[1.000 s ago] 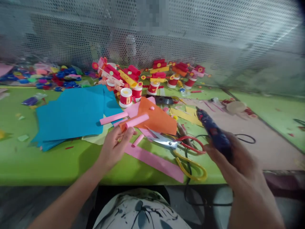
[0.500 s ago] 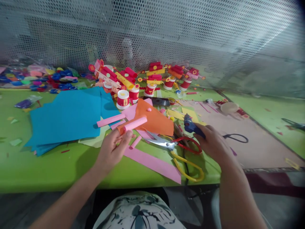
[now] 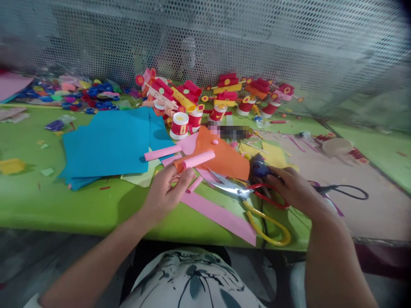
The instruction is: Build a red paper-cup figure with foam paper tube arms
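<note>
Over the near half of the green desk, a pink paper roll is held slightly tilted in the left hand, pinched between thumb and fingers, its far end above an orange sheet. That hand is only part closed – snug on the roll rather than clenched. The right hand, palm down, has its fingers curled round a dark blue tool; how firmly it grips is hidden. The tool's head is beside the orange sheet's right corner, and the hand is over the red handle of the scissors, which lie open between both hands.

Against the first frame, the tool is lower and farther from the body, where it had been raised and pointing up; the left hand's pinch on the roll is unchanged.

Around the hands lie a second pink roll, a smaller pink roll and a long pink strip. Farther left are blue sheets; behind, red and white cups carry paper decorations – with a perforated panel beyond them.
</note>
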Tool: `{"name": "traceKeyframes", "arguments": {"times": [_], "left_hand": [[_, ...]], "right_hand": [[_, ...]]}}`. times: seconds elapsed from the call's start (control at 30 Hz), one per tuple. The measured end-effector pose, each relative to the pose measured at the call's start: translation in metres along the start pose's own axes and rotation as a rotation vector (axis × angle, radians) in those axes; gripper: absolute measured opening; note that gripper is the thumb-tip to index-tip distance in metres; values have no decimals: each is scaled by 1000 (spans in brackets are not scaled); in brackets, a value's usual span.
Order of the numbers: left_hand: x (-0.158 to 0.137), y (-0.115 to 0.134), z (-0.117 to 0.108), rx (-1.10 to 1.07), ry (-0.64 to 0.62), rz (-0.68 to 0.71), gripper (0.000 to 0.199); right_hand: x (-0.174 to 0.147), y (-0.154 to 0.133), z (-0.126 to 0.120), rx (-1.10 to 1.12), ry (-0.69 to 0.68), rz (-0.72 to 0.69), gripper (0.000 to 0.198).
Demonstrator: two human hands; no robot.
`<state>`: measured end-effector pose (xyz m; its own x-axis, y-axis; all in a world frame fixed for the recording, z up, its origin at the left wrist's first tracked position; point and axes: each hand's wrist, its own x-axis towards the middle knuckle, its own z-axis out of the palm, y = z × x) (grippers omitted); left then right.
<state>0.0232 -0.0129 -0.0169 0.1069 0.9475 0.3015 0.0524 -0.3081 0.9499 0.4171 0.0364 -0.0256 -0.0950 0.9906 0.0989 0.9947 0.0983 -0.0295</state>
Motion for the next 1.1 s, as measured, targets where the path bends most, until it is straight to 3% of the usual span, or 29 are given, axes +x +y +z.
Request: {"name": "traceKeyframes", "arguments": {"times": [0.1, 0.2, 0.27, 0.33, 0.37, 0.43, 0.53, 0.67, 0.73, 0.83, 0.97, 1.1], "left_hand": [[0, 0, 0, -19, 15, -22, 33], [1, 0, 0, -64, 38, -82, 35], [2, 0, -1, -105, 48, -109, 37], [3, 0, -1, -147, 47, -123, 37], [4, 0, -2, -163, 52, -135, 37], [5, -1, -3, -185, 75, -169, 39], [7, -4, -3, -207, 123, -204, 42], [9, -7, -4, -225, 153, -206, 43], [10, -7, -5, -226, 157, -209, 42], [11, -7, -6, -255, 151, -211, 41], [12, -6, -6, -325, 142, -224, 41], [11, -7, -5, -298, 99, -242, 38]], "right_hand": [[-5, -8, -8, -50, 27, 19, 49], [-15, -42, -26, -67, 189, 17, 48], [-22, -80, -37, 100, 355, -166, 33], [-25, -122, -41, 271, 312, -457, 21], [-25, -142, -41, 232, 246, -587, 20], [-21, -175, -35, 91, 207, -720, 18], [-11, -201, -23, -82, 149, -763, 21], [-1, -207, -15, -88, 65, -733, 16], [1, -205, -16, 41, 44, -700, 18], [-1, -199, -23, 517, -39, -590, 19], [-11, -193, -38, 1298, -342, -281, 22], [-23, -192, -44, 1790, -599, 24, 24]]}}
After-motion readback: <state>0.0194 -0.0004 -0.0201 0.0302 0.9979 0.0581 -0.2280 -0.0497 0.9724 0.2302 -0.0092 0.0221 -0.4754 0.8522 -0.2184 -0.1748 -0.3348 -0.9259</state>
